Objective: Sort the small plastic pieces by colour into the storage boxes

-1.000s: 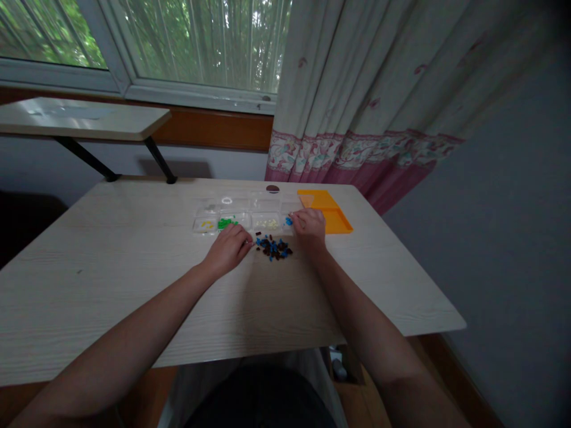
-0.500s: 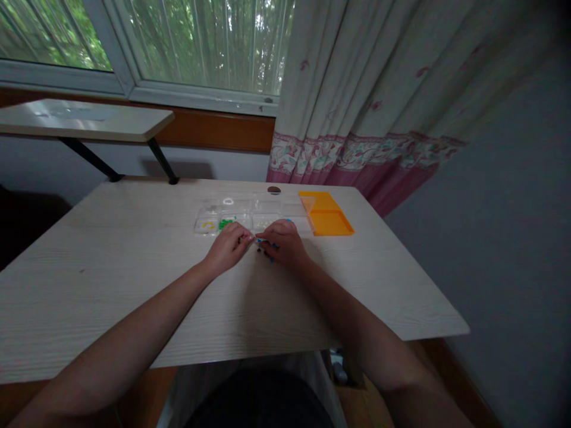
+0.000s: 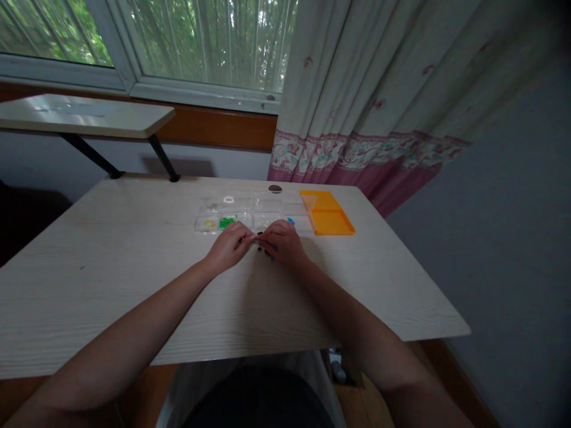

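My left hand (image 3: 229, 245) and my right hand (image 3: 285, 242) meet fingertip to fingertip above the table, just in front of a clear compartment box. Both have thumb and finger pinched together. Whatever lies between the fingertips is too small to make out. Beneath and beside the right fingers lie several small dark and blue pieces (image 3: 266, 253) on the tabletop. In the box (image 3: 207, 230), green pieces (image 3: 226, 222), yellow pieces (image 3: 209, 223) and blue pieces (image 3: 291, 220) sit in separate compartments. Pale pieces behind my hands are partly hidden.
An orange plastic tray (image 3: 332, 222) lies at the box's right end, partly under its clear lid. A dark round disc (image 3: 275, 189) is at the table's back edge. A raised shelf (image 3: 89, 119) stands at the back left, and a curtain (image 3: 348, 142) hangs behind the table.
My hands stay together with only slight finger movement. More of the blue pieces in the right compartment shows now, and fewer blue bits show at the right fingertips. The view has shifted slightly.
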{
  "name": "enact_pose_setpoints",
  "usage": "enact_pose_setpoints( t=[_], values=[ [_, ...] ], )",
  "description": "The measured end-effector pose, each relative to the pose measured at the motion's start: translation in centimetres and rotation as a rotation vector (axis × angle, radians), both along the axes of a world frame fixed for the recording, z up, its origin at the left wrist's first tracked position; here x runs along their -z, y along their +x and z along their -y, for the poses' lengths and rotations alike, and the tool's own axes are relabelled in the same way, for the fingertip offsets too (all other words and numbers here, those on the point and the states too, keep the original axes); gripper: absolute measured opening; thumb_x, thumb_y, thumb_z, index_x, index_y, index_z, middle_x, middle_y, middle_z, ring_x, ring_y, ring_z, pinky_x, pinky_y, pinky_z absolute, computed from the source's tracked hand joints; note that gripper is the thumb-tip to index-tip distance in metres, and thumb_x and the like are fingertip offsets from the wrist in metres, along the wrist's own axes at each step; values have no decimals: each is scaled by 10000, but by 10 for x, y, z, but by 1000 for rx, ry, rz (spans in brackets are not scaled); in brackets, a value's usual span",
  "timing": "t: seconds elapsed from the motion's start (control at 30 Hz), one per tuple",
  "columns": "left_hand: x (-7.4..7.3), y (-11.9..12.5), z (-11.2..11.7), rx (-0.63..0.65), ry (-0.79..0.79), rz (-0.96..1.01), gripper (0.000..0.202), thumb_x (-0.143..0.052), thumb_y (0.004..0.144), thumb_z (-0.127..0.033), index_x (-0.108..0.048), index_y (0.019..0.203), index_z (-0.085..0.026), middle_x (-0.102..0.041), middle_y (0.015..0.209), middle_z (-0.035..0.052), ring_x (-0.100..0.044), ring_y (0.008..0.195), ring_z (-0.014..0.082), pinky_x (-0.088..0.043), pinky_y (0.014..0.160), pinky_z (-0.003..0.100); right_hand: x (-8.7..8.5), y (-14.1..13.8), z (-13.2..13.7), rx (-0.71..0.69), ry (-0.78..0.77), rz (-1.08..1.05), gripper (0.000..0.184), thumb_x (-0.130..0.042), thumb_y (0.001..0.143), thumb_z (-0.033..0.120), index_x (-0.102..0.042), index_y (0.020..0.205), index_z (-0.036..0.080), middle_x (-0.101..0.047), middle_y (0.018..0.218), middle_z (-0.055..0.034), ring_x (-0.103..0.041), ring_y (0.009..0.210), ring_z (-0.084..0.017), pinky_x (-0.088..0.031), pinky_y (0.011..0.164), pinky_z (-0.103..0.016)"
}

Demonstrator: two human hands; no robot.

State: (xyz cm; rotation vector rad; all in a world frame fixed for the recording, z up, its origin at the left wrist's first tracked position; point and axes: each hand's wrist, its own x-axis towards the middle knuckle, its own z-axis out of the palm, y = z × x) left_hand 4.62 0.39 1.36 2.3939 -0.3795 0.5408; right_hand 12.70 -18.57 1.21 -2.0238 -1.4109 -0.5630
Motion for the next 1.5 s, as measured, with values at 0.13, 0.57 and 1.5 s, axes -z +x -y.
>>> enact_pose_setpoints(
  t=[0.13,0.57,1.5],
  values=[
    [1,1,-1,-1,0,-2,315,-403,986,-335,-616,817,-176,-581,813,63,-518,841,204,-423,789,356,-6,-2,1,45,-78,-41,160,-607,933,339,-747,922,262,-696,884,-32,-565,923,-195,-385,872,-351],
    [3,-2,-2,39,130,-22,236,-535,899,-205,-664,1096,-212,-585,970,84,-517,955,233,-428,865,385,-9,38,33,452,118,-100,221,-568,939,340,-754,884,233,-703,869,-43,-564,915,-219,-389,884,-370],
    [7,-1,-3,8,201,-39,225,-587,894,-292,-671,1096,-239,-570,970,77,-501,953,237,-411,859,396,1,48,39,728,141,-120,322,-477,957,377,-752,926,211,-678,968,-80,-507,968,-253,-347,890,-401]
  ],
)
